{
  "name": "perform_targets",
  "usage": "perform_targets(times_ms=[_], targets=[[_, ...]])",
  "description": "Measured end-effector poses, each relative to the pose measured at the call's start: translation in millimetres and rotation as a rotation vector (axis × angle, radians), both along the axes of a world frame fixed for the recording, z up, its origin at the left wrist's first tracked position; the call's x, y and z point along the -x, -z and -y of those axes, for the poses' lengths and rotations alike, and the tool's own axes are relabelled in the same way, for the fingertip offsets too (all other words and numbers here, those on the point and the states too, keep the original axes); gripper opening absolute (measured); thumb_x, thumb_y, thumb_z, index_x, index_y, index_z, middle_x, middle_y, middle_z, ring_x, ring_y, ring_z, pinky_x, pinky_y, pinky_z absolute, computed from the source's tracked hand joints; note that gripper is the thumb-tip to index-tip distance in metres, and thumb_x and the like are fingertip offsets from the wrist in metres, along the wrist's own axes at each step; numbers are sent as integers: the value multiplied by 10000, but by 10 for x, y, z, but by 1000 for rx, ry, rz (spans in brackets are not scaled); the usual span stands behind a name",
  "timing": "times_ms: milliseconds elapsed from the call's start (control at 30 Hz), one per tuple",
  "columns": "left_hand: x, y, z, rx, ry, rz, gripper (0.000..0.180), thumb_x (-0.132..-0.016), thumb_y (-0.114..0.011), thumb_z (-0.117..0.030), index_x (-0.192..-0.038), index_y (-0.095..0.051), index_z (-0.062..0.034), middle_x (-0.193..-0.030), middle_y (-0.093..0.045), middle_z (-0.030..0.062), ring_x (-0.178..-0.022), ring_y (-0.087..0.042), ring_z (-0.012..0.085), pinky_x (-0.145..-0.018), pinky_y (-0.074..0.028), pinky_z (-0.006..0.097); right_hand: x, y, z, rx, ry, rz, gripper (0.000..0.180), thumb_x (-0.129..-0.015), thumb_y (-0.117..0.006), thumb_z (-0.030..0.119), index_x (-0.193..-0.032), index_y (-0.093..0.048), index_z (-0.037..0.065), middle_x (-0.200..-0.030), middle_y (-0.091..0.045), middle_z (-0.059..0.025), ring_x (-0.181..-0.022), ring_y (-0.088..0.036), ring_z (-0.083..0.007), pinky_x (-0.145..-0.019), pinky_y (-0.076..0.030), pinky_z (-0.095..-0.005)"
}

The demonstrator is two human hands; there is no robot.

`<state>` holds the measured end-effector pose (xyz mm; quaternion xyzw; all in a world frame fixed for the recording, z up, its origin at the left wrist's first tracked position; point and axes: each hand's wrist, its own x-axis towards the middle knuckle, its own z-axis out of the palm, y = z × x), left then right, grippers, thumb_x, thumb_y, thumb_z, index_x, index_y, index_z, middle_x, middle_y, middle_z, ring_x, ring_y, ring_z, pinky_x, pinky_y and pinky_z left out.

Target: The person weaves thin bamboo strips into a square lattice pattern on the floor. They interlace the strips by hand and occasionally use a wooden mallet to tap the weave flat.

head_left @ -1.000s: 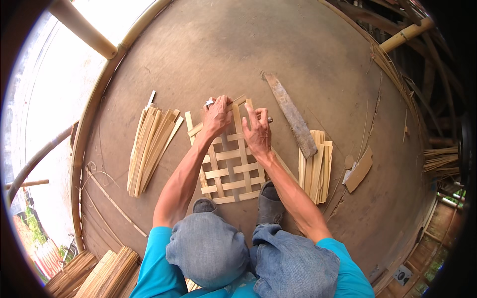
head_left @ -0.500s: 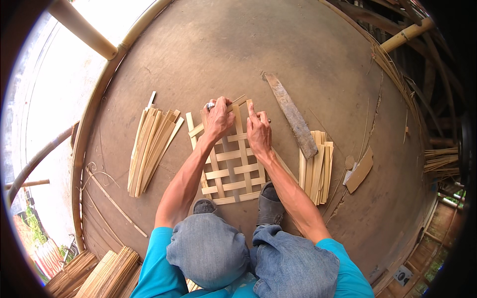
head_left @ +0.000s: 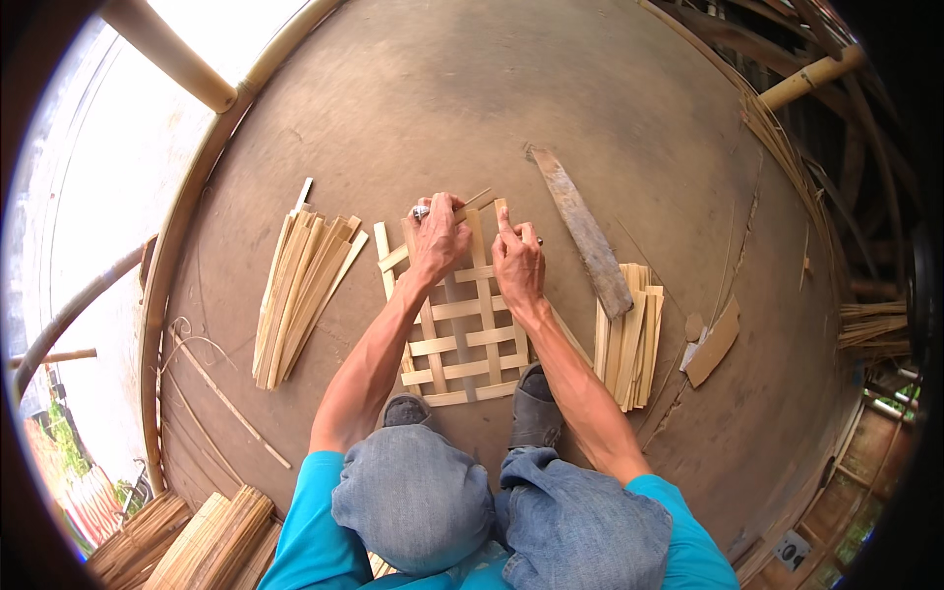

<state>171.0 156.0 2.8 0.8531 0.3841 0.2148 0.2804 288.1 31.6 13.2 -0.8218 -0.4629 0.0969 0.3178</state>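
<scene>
Open-weave panel (head_left: pixel 487 315) of pale slats lies on the floor (head_left: pixel 462 108), just past a squatting worker's dark footwear (head_left: pixel 536 418) & denim knees (head_left: pixel 413 497), w/ a strip stack (head_left: pixel 211 541) near the L elbow. Near rows appear interlaced; judging by the hands' spot, the step in hand is work on the far end, where slat ends stand free. L hand (head_left: pixel 440 236) is curled tight there, apparently pinching a thin strip (head_left: pixel 478 197) that pokes out past the fingers. R hand (head_left: pixel 519 264) has its index stretched along an upright slat (head_left: pixel 501 204), other fingers bent; can't tell if it grips. Next move would seem to call for a steady upright & a light touch on the thin piece, w/o skewing the weave.

Flanking the panel: left bundle (head_left: pixel 307 295) & right bundle (head_left: pixel 627 339), the latter meeting a long flat bar (head_left: pixel 583 231), material unclear. Cardboard (head_left: pixel 715 341) lies farther R. Floor is brown, worn-looking; a bamboo rail (head_left: pixel 177 246) bounds its L edge, w/ a bamboo pole (head_left: pixel 811 79) jutting from the dim far R.
</scene>
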Motion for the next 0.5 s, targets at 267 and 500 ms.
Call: perform_targets(times_ms=[267, 500], targets=[[-1, -14, 20, -1, -24, 25, 448, -760, -688, -32, -1195, -579, -43, -1165, -601, 143, -1168, -516, 355, -1023, -349, 506, 14, -60, 14, -4, -16, 58, 524, -991, -668, 59, -1510, -597, 60, -976, -618, -151, -793, -686, -303, -686, -599, -422], [5, -5, 5, 12, -6, 16, 434, -810, -709, -49, -1215, -552, -44, -1174, -598, 157, -1146, -515, 366, -1010, -354, 511, -8, -94, -32, 93, -13, 23, 518, -1000, -666, 66, -1512, -592, 60, -997, -625, -172, -831, -688, -323, -719, -595, -435]])
